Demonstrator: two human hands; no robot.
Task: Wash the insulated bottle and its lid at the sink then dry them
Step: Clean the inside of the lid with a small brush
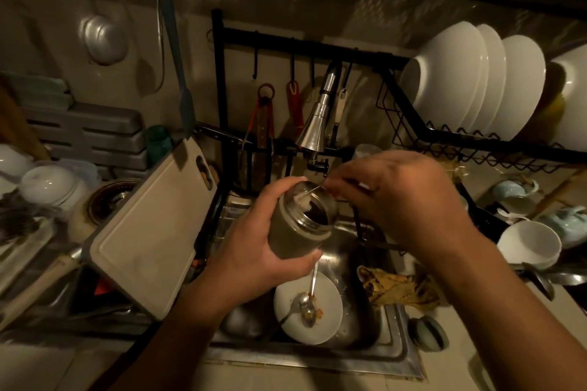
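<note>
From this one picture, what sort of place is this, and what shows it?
Most likely a home kitchen: a steel sink under a tap, white bowls in a rack, a cutting board.

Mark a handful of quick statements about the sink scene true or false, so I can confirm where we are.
1. The left hand grips the bottle above the sink. True.
2. The bottle is capped. False: its mouth is open.
3. The right hand is empty. False: it holds a thin tool that reaches into the bottle's mouth.
4. A plate with a spoon on it lies in the sink. True.
5. The dish rack is bare. False: white bowls stand in it.
</note>
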